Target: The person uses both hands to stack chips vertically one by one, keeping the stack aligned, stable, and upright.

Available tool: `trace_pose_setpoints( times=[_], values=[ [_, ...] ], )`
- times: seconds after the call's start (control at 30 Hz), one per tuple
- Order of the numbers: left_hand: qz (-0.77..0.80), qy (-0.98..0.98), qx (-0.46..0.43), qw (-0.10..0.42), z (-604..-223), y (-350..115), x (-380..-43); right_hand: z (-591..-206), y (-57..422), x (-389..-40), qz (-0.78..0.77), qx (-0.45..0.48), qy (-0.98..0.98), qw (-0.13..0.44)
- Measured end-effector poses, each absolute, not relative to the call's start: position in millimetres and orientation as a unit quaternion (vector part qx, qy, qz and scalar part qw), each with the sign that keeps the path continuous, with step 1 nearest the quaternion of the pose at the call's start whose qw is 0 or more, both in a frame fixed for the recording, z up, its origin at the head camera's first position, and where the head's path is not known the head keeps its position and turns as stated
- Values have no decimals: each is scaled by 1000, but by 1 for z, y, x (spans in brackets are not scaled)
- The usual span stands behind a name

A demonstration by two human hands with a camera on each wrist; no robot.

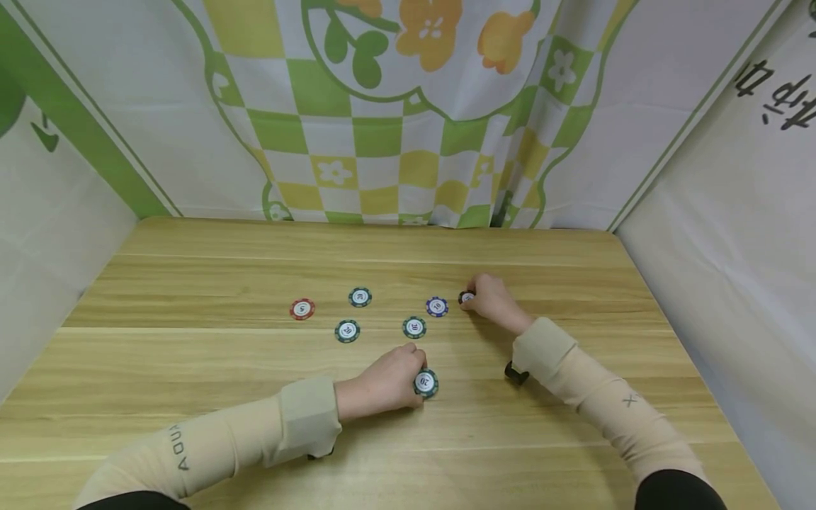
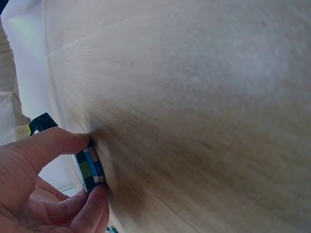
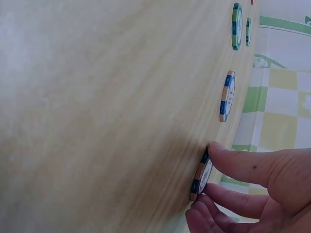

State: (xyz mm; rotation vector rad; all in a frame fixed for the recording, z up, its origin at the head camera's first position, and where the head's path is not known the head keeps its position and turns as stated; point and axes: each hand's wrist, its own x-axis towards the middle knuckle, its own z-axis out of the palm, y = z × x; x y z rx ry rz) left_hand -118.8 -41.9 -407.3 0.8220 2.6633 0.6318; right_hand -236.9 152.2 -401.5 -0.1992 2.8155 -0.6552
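My left hand point(image 1: 390, 380) grips a small stack of poker chips point(image 1: 426, 383) by its edges, low at the table, a green "20" chip uppermost. Seen from the left wrist, the stack point(image 2: 89, 167) shows blue and green edges between thumb and fingers. Farther back on the right, my right hand point(image 1: 496, 300) pinches a single dark-edged poker chip point(image 3: 201, 177) by its rim, close to the tabletop. Just left of it lies a blue "10" chip point(image 1: 437, 307), and a green chip point(image 1: 414, 327) lies between the two hands.
Two more green chips point(image 1: 360, 297) and a red chip point(image 1: 302, 309) lie flat to the left on the wooden table point(image 1: 210, 354). A checked cloth point(image 1: 382, 166) hangs along the back edge, with white cloth walls point(image 1: 720, 234) at both sides.
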Motion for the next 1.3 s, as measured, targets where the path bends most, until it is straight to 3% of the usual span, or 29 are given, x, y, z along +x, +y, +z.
trace_pose_setpoints(
  times=[0.57, 1.07, 1.3],
  values=[
    [208, 925, 281, 148, -409, -41, -120, -401, 158, -238, -223, -61, 965, 122],
    [205, 926, 281, 145, -408, -41, -119, -404, 172, -241, -329, -63, 928, 161],
    [207, 926, 279, 147, -408, -41, -119, -404, 175, -237, -415, -29, 885, 207]
  ],
)
